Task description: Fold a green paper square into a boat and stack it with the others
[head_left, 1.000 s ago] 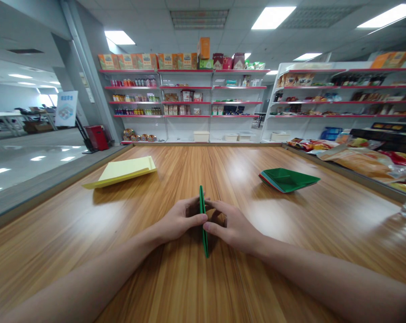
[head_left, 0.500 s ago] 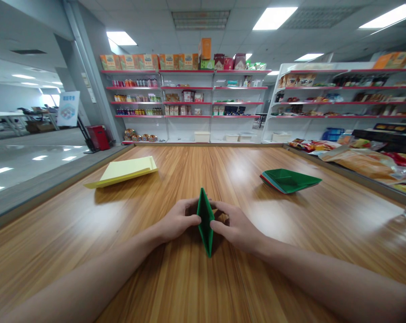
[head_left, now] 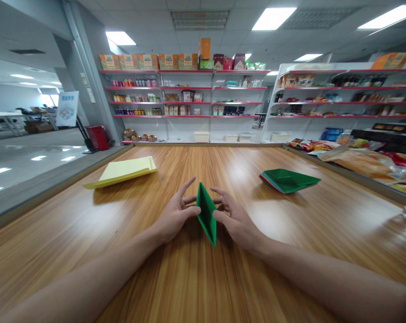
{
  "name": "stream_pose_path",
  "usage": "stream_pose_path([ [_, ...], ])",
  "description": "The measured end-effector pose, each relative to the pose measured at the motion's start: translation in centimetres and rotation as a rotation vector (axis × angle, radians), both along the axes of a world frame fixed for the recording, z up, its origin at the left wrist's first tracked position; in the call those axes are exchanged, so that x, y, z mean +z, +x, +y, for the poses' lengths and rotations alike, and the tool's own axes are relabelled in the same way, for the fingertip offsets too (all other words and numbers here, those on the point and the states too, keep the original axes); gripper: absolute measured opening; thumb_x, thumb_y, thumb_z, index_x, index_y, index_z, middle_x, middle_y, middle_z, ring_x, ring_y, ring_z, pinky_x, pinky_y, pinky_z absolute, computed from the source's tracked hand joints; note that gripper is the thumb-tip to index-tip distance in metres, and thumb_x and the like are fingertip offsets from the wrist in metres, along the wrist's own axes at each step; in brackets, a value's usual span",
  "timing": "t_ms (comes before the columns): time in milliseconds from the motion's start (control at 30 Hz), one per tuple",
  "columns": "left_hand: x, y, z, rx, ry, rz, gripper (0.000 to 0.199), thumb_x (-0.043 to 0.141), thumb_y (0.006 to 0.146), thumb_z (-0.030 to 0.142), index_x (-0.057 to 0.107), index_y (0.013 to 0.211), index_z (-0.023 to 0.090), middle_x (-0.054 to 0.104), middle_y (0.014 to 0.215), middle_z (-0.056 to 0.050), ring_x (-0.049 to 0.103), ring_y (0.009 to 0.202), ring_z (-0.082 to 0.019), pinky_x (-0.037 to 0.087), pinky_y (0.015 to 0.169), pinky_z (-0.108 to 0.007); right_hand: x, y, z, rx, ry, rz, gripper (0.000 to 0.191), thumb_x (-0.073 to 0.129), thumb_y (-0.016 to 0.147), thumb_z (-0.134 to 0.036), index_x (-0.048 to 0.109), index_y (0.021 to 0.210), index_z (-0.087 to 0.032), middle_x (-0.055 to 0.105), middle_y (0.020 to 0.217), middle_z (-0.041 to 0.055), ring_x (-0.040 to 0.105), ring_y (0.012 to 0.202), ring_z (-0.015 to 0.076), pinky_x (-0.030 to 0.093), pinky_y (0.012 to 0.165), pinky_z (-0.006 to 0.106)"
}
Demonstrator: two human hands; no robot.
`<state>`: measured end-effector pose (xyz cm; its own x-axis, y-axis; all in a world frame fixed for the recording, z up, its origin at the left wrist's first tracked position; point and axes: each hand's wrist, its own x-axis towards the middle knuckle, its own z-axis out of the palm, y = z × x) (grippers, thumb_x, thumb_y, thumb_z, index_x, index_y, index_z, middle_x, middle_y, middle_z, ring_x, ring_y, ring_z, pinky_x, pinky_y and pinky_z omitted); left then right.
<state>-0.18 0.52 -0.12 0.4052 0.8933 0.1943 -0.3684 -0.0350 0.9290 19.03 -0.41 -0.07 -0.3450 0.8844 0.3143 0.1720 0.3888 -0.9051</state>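
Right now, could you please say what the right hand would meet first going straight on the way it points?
The right hand would most likely meet the green folded paper first, which it appears to touch; depth beyond is unclear.

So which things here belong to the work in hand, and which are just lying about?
In the work:
- green paper, between left hand and right hand
- probably the folded stack and yellow paper on the table

Just about:
- snack packs, right
- sign, left
- orange boxes on shelves
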Motion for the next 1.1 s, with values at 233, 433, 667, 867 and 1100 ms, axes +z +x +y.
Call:
stream_pose_path([
  [233,0.2,0.4,-0.3,0.034,0.000,0.038,0.037,0.062,0.083,0.021,0.050,0.118,0.024,0.059,0.100,-0.004,0.061,0.083,-0.015,0.049,0.075,-0.030,1.2,0.4,-0.4,0.123,0.333,-0.184,0.025,0.039,0.095,-0.026,0.062,0.099,-0.019,0.051,0.115,0.0079,0.047,0.114,0.0182,0.037,0.099,0.036],
  [433,0.6,0.7,-0.7,0.009,-0.109,0.077,0.017,0.056,0.088,0.032,0.052,0.087,0.016,0.057,0.087,-0.003,0.059,0.080,-0.017,0.052,0.071,-0.034,1.2,0.9,-0.1,0.229,0.246,-0.163,0.029,0.054,0.087,-0.043,0.055,0.104,-0.019,0.046,0.126,0.0098,0.049,0.112,0.0222,0.045,0.086,0.033],
  [667,0.4,0.5,-0.7,-0.119,0.032,0.055,0.025,0.060,0.087,0.039,0.052,0.095,0.016,0.058,0.098,-0.006,0.058,0.091,-0.016,0.046,0.080,-0.028,0.6,0.7,0.2,0.197,0.135,-0.146,0.030,0.060,0.083,-0.044,0.053,0.096,-0.018,0.050,0.123,0.0096,0.054,0.105,0.0213,0.045,0.084,0.032],
  [867,0.5,0.5,-0.7,-0.169,0.152,0.135,0.034,0.074,0.074,0.017,0.049,0.097,0.018,0.054,0.108,-0.004,0.056,0.099,-0.017,0.042,0.089,-0.033,-0.2,0.7,0.8,0.132,0.094,-0.088,0.031,0.060,0.083,-0.046,0.055,0.093,-0.017,0.056,0.110,0.0072,0.057,0.096,0.0186,0.045,0.081,0.030],
  [1100,0.4,0.9,-0.9,-0.062,0.129,0.184,0.036,0.077,0.068,0.018,0.045,0.085,0.016,0.059,0.094,-0.003,0.059,0.088,-0.017,0.045,0.079,-0.029,0.2,0.5,0.7,0.069,0.084,-0.072,0.029,0.068,0.077,-0.041,0.054,0.080,-0.016,0.056,0.114,0.0076,0.057,0.101,0.0187,0.045,0.083,0.029],
])
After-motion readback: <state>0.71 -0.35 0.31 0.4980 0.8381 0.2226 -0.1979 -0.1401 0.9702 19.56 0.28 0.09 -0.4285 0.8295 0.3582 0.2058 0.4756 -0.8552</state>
